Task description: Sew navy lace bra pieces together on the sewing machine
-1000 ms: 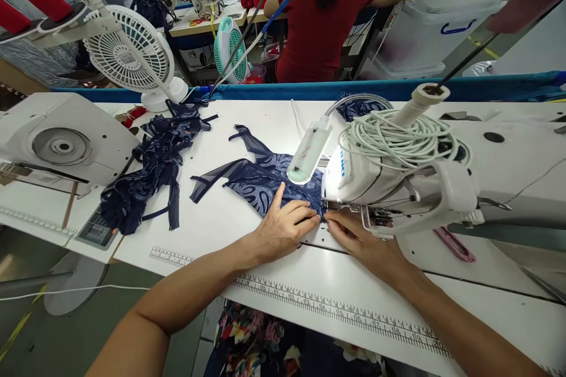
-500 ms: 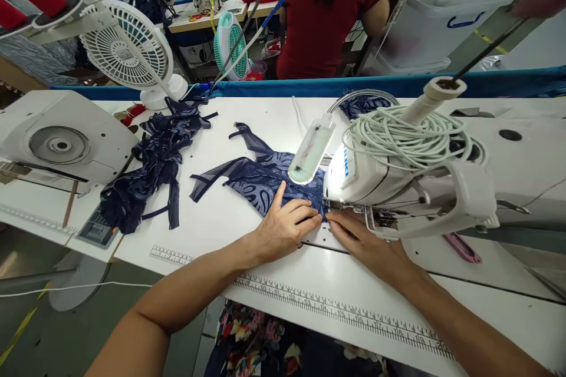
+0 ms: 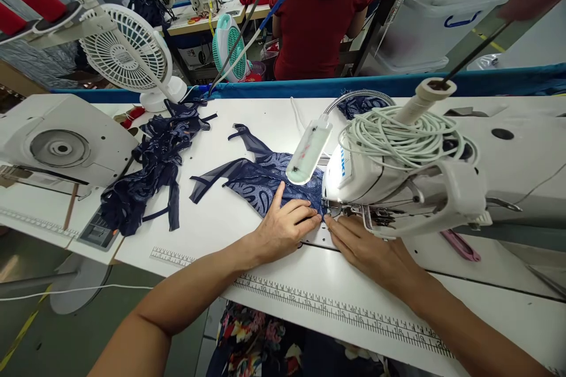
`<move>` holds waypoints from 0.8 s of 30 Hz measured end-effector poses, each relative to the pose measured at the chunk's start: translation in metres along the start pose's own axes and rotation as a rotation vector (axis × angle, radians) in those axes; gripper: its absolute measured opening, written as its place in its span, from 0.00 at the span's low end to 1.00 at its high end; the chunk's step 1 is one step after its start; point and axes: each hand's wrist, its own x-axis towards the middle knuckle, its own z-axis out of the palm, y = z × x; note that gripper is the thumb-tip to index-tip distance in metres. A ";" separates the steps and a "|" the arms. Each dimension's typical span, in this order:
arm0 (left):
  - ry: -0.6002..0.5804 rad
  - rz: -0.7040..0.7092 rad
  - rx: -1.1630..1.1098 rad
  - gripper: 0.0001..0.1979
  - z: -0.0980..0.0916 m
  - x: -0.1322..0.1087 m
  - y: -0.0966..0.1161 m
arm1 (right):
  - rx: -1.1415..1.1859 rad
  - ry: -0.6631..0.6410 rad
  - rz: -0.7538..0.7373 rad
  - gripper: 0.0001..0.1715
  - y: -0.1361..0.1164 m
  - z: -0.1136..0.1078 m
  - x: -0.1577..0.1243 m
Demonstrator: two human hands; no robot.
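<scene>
A navy lace garment piece (image 3: pixel 260 179) lies flat on the white sewing table (image 3: pixel 247 129), its right end under the head of the white sewing machine (image 3: pixel 398 182). My left hand (image 3: pixel 285 227) presses flat on the near edge of the lace, fingers spread toward the needle. My right hand (image 3: pixel 369 247) rests flat on the table just right of it, fingertips touching the fabric edge at the presser foot. The needle area is partly hidden by the machine head and its small lamp (image 3: pixel 308 151).
A heap of navy lace pieces (image 3: pixel 150 168) lies at the left, beside a second machine (image 3: pixel 62 141). A white desk fan (image 3: pixel 128 56) stands at the back left. A coil of cable (image 3: pixel 398 138) sits on the machine head. A person in red (image 3: pixel 325 12) works beyond the blue divider.
My hands have hardly moved; my right hand has slid slightly toward me and flattened. The view has shifted a little.
</scene>
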 end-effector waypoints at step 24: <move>0.056 -0.003 0.040 0.16 0.003 0.003 0.002 | 0.126 0.017 0.088 0.18 0.005 -0.006 0.014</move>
